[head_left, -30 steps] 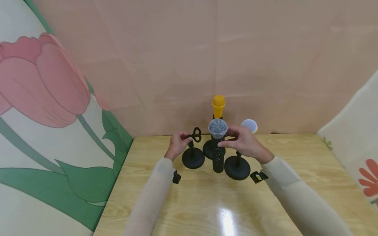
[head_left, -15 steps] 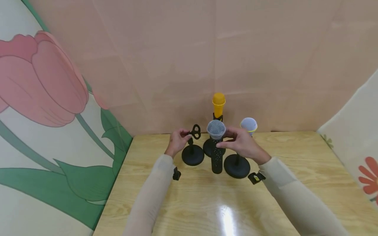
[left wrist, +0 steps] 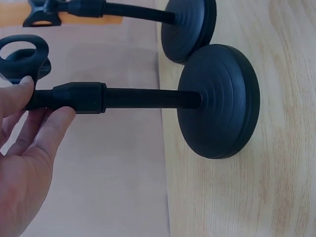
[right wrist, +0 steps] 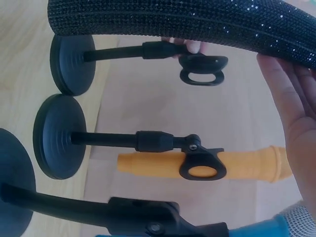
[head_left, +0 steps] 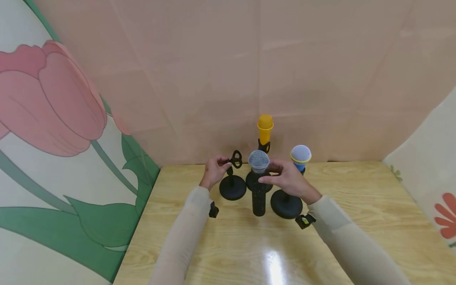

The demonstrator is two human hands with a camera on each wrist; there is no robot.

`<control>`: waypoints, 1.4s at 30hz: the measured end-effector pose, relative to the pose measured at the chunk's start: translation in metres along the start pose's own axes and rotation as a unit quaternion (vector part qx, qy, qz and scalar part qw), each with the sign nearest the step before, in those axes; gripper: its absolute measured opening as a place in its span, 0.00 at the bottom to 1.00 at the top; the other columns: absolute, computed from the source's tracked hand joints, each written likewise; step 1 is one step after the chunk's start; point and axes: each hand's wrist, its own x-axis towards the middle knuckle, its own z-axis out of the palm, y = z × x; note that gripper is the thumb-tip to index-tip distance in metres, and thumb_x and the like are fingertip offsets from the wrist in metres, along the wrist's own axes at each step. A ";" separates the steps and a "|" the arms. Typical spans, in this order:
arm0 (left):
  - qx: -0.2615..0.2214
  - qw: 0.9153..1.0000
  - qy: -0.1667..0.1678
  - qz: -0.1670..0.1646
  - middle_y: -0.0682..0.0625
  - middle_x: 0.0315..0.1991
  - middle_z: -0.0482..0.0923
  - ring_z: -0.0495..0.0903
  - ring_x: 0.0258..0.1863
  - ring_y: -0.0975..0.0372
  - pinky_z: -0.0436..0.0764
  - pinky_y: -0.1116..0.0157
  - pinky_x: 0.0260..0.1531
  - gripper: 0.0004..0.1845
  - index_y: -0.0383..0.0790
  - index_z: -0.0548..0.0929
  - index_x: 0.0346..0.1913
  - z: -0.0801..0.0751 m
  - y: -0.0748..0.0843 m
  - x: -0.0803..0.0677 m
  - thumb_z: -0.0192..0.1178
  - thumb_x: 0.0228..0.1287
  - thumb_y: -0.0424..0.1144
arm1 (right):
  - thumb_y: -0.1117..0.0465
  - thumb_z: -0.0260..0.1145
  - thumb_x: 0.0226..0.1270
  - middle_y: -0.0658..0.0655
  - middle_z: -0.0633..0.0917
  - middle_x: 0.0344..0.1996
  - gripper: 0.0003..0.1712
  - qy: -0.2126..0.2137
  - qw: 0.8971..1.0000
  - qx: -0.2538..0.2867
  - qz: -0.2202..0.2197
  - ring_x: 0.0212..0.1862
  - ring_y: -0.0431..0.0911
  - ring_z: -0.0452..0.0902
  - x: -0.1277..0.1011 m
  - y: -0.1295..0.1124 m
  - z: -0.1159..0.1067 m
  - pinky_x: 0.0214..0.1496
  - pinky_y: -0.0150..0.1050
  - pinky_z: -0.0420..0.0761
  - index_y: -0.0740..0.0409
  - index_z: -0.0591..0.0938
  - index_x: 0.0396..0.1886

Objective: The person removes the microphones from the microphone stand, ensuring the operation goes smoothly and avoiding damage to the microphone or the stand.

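My left hand [head_left: 213,173] pinches the top of a black desk microphone stand [left wrist: 143,98], just below its clip [head_left: 236,159]. That clip is empty, and the round base [left wrist: 217,101] stands on the wooden table. My right hand [head_left: 290,182] grips a black sparkly microphone [head_left: 259,198] with a silver mesh head [head_left: 259,160]. It is held upright, in front of the stands and to the right of the empty clip. In the right wrist view its glittery handle [right wrist: 163,19] crosses the top, with fingers [right wrist: 281,89] against it.
A yellow microphone [head_left: 265,128] sits in the clip of a second black stand at the back. To the right, a blue microphone with a pale head [head_left: 301,153] is in a third stand [head_left: 286,205]. A pinkish sheet [head_left: 199,99] hangs behind the table [head_left: 221,253].
My right hand has brought the black microphone slightly left and nearer to me, showing more of the blue microphone. My left hand keeps its hold on the stand.
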 end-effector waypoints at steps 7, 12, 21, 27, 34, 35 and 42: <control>0.003 1.000 0.001 0.008 0.41 0.45 0.84 0.83 0.46 0.51 0.82 0.57 0.49 0.09 0.34 0.85 0.48 -0.001 -0.002 0.006 0.66 0.67 0.32 | 0.65 0.77 0.59 0.61 0.87 0.48 0.23 -0.002 1.000 -0.015 0.026 0.49 0.52 0.83 0.001 0.008 0.010 0.45 0.33 0.82 0.67 0.83 0.53; -0.008 1.000 -0.004 0.009 0.39 0.46 0.84 0.83 0.47 0.50 0.83 0.58 0.48 0.10 0.31 0.85 0.48 -0.002 -0.003 0.010 0.66 0.67 0.31 | 0.64 0.77 0.59 0.62 0.87 0.46 0.22 0.003 0.999 -0.015 0.030 0.46 0.50 0.84 0.001 0.011 0.016 0.43 0.33 0.83 0.68 0.83 0.51; -0.009 1.000 0.000 0.002 0.39 0.45 0.84 0.84 0.46 0.51 0.83 0.60 0.47 0.10 0.30 0.85 0.47 -0.004 -0.002 0.020 0.67 0.66 0.31 | 0.65 0.75 0.61 0.63 0.87 0.47 0.22 -0.003 0.999 0.007 0.045 0.46 0.46 0.84 -0.001 0.024 0.024 0.45 0.33 0.83 0.69 0.82 0.53; -0.009 1.000 -0.004 -0.016 0.39 0.45 0.85 0.84 0.45 0.51 0.84 0.63 0.42 0.11 0.31 0.86 0.49 -0.006 0.000 0.027 0.67 0.65 0.31 | 0.63 0.75 0.61 0.62 0.87 0.46 0.22 -0.003 0.999 0.008 0.051 0.45 0.47 0.84 -0.004 0.030 0.031 0.45 0.34 0.83 0.69 0.83 0.53; -0.023 0.999 -0.003 -0.030 0.37 0.46 0.85 0.85 0.45 0.50 0.84 0.64 0.40 0.11 0.30 0.87 0.49 -0.009 0.004 0.033 0.66 0.65 0.28 | 0.62 0.76 0.61 0.59 0.87 0.41 0.20 -0.001 0.998 0.006 0.066 0.40 0.44 0.83 -0.004 0.038 0.040 0.42 0.34 0.83 0.68 0.84 0.50; -0.024 0.999 -0.001 -0.030 0.37 0.46 0.85 0.85 0.45 0.50 0.84 0.64 0.40 0.11 0.30 0.87 0.49 -0.009 0.004 0.034 0.66 0.65 0.28 | 0.62 0.75 0.61 0.59 0.87 0.41 0.20 -0.003 0.998 0.010 0.069 0.40 0.44 0.83 -0.004 0.039 0.042 0.42 0.34 0.83 0.68 0.84 0.49; -0.018 0.999 0.006 -0.029 0.39 0.45 0.85 0.85 0.42 0.52 0.84 0.64 0.39 0.12 0.32 0.87 0.50 -0.009 0.000 0.035 0.67 0.65 0.29 | 0.63 0.74 0.63 0.61 0.87 0.40 0.18 -0.007 0.996 0.034 0.080 0.40 0.46 0.83 -0.005 0.048 0.051 0.41 0.36 0.84 0.70 0.83 0.48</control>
